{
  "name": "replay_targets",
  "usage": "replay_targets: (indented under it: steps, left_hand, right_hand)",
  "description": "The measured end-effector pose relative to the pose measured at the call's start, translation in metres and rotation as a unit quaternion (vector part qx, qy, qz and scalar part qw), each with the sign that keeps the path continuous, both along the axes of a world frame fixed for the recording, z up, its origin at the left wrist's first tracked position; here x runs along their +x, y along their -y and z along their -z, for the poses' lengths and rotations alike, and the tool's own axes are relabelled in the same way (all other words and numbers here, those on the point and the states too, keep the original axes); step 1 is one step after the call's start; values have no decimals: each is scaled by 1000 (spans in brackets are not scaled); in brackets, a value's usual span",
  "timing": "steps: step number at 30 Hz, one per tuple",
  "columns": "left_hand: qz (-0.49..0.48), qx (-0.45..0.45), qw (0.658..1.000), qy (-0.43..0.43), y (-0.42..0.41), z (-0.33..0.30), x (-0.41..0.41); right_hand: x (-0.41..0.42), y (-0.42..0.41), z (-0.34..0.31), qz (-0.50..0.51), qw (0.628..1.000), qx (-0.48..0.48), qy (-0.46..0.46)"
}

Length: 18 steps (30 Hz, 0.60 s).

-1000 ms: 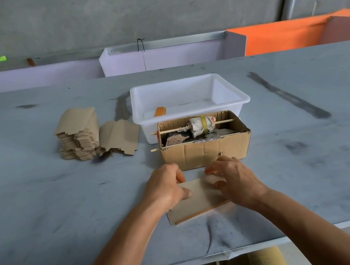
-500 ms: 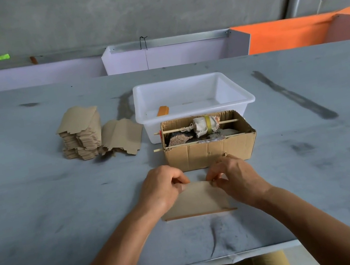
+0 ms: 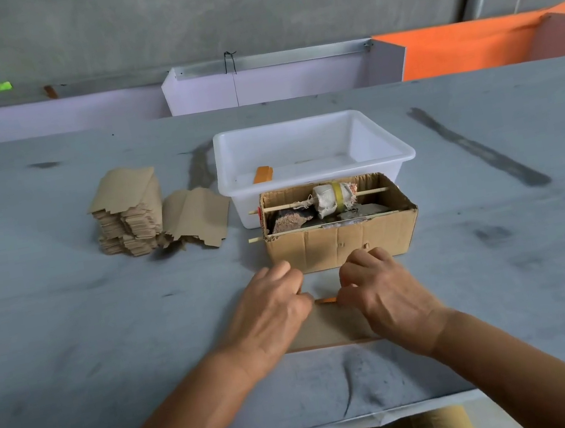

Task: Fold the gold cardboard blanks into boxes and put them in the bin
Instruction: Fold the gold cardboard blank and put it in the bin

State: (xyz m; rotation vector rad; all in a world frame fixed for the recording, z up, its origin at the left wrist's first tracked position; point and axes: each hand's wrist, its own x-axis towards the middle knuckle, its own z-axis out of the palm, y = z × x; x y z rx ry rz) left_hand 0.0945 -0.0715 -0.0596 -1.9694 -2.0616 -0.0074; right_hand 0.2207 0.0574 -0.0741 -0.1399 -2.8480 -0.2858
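While both hands (image 3: 329,303) pinch blank (image 3: 330,329), far edge raised

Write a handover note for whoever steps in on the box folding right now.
Left hand: curled on the left end of the blank, pinching its far edge.
Right hand: same grip on the right end.
The blank lies flat on the table just in front of the brown carton; a gold edge shows between the thumbs.
Stack of unfolded blanks sits to the left of the white bin, one loose blank leaning beside it.
Done: one gold folded box is in the bin.
Left: finish folding this blank, drop it in the bin, then work through the stack.
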Motion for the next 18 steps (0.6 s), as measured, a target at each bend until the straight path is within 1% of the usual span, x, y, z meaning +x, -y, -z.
replay_targets:
  steps: [1, 3, 5, 7, 10, 12, 14, 18]
  left_hand:
    - [2, -28, 999, -18, 1, 0, 2]
    - [-14, -55, 997, -42, 0, 0, 6]
    - [-28, -74, 995, -56, 2, -4, 12]
    - [-62, -100, 993, -20, 2, -2, 17]
    - [-92, -90, 992, -12, -2, 7, 22]
    - [-103, -93, 990, -11, -4, 9, 28]
    - [-111, -101, 989, -4, -5, 10, 27]
    - [-127, -78, 989, 16, 1, 12, 24]
  right_hand:
    - [1, 1, 0, -6, 1000, 2, 4]
    - [3, 6, -1, -3, 1000, 10, 25]
    - [5, 11, 1, 27, 998, 13, 60]
    - [4, 12, 6, 59, 996, -17, 61]
    - [1, 20, 5, 89, 994, -33, 47]
    - [1, 25, 5, 82, 996, -30, 31]
    - [2, 25, 7, 75, 996, -27, 34]
    - [6, 15, 12, 75, 995, -51, 30]
